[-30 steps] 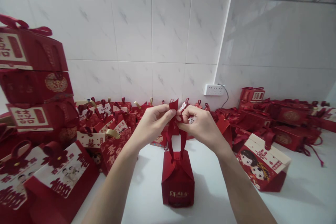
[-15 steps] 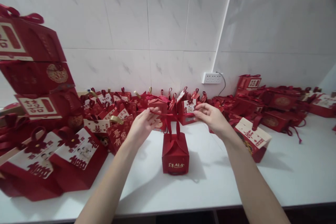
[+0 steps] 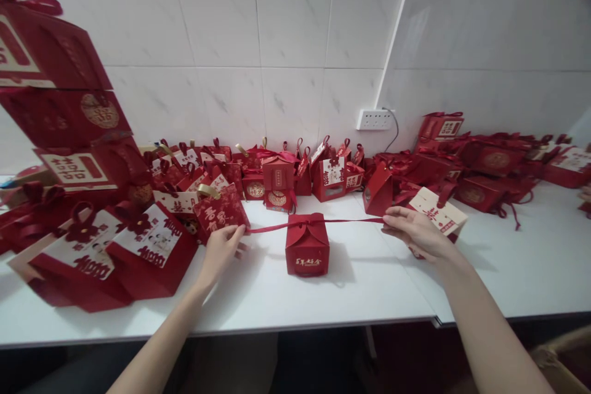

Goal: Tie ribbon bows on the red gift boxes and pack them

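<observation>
A small red gift box (image 3: 308, 249) with gold lettering sits upright on the white table, its top flaps folded together. A dark red ribbon (image 3: 353, 220) crosses over its top, knotted at the middle and stretched almost level to both sides. My left hand (image 3: 224, 249) pinches the ribbon's left end, close to a red patterned box (image 3: 220, 212). On the other side, my right hand (image 3: 415, 231) pinches the right end, in front of a cream-topped red box (image 3: 441, 209).
Stacked large red boxes (image 3: 76, 117) rise at the left, with white-fronted gift bags (image 3: 148, 246) before them. Several small red boxes (image 3: 279, 175) line the wall. More boxes pile up at the right (image 3: 498, 160). A power strip (image 3: 375, 119) is on the wall.
My hands have moved apart and lower, pulling the ribbon out flat. Its two upright loops above the box are gone, leaving a tight knot. The view has shifted slightly.
</observation>
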The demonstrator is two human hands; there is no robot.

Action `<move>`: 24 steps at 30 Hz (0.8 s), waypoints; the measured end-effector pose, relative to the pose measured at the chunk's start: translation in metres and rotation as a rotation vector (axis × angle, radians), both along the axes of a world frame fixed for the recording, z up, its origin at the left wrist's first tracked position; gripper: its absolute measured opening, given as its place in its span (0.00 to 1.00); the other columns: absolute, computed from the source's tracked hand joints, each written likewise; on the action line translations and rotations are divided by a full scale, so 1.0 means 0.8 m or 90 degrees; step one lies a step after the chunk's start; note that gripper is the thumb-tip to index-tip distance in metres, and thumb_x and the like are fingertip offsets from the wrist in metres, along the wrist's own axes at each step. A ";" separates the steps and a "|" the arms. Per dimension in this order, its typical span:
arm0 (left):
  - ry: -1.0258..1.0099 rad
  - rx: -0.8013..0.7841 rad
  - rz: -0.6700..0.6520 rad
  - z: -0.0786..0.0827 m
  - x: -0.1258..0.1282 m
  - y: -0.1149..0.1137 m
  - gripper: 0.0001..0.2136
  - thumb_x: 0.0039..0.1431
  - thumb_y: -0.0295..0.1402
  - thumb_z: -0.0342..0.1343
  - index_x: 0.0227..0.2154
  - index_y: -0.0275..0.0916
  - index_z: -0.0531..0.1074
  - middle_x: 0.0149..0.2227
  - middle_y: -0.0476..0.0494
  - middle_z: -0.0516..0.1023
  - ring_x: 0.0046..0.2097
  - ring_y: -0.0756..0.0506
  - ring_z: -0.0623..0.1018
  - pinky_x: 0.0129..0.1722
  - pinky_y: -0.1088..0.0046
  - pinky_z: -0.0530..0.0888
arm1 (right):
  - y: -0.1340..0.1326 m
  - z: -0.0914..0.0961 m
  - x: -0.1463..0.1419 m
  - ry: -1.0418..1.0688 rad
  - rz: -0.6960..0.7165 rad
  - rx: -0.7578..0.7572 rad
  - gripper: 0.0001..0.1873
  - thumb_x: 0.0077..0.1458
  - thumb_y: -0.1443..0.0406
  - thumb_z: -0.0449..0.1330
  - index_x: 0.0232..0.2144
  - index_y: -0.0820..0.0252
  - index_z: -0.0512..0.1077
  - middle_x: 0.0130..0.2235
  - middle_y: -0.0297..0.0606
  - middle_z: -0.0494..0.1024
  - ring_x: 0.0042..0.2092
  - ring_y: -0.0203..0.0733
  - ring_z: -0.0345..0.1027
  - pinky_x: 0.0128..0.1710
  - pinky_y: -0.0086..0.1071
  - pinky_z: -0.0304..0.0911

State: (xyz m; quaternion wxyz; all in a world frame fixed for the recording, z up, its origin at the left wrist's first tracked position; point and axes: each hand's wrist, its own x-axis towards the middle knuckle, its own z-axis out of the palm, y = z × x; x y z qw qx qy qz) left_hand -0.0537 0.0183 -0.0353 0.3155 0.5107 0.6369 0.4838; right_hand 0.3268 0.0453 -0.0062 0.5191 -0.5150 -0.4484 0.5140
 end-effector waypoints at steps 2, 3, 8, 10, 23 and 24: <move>0.065 -0.011 0.003 -0.005 -0.003 -0.002 0.13 0.53 0.40 0.52 0.27 0.34 0.71 0.27 0.41 0.76 0.24 0.45 0.76 0.19 0.74 0.68 | -0.006 -0.003 0.007 -0.033 -0.008 -0.018 0.20 0.29 0.62 0.73 0.26 0.59 0.69 0.24 0.31 0.70 0.27 0.36 0.69 0.22 0.25 0.64; 0.092 -0.019 0.002 -0.007 -0.005 -0.003 0.12 0.53 0.39 0.51 0.26 0.35 0.71 0.25 0.42 0.76 0.22 0.45 0.75 0.19 0.74 0.67 | -0.010 -0.004 0.011 -0.050 -0.007 -0.026 0.21 0.30 0.61 0.72 0.27 0.58 0.68 0.23 0.31 0.69 0.27 0.36 0.69 0.19 0.25 0.61; 0.218 -0.071 -0.019 -0.003 -0.011 -0.012 0.08 0.47 0.33 0.56 0.17 0.38 0.66 0.13 0.48 0.67 0.17 0.46 0.69 0.21 0.73 0.63 | -0.025 0.002 0.026 -0.258 0.033 -0.052 0.19 0.29 0.60 0.71 0.25 0.60 0.70 0.22 0.35 0.72 0.27 0.40 0.68 0.19 0.28 0.55; 0.265 -0.031 -0.002 0.011 -0.002 -0.017 0.06 0.45 0.33 0.57 0.20 0.39 0.67 0.20 0.44 0.71 0.24 0.42 0.73 0.26 0.72 0.64 | -0.024 0.007 0.019 -0.375 0.047 -0.013 0.16 0.31 0.59 0.70 0.24 0.60 0.73 0.26 0.40 0.75 0.31 0.44 0.69 0.24 0.30 0.58; -0.029 -0.079 -0.387 -0.005 0.060 0.029 0.21 0.52 0.53 0.50 0.23 0.37 0.64 0.21 0.49 0.68 0.23 0.51 0.68 0.23 0.76 0.65 | 0.018 -0.034 -0.120 -0.125 0.333 0.014 0.33 0.42 0.37 0.56 0.25 0.64 0.70 0.26 0.39 0.73 0.29 0.38 0.67 0.33 0.34 0.63; -0.039 -0.082 -0.389 -0.009 0.059 0.029 0.21 0.53 0.53 0.49 0.22 0.38 0.62 0.19 0.51 0.65 0.21 0.52 0.65 0.21 0.78 0.61 | 0.017 -0.036 -0.120 -0.102 0.336 0.013 0.33 0.42 0.37 0.57 0.26 0.63 0.69 0.26 0.38 0.72 0.29 0.37 0.67 0.33 0.33 0.63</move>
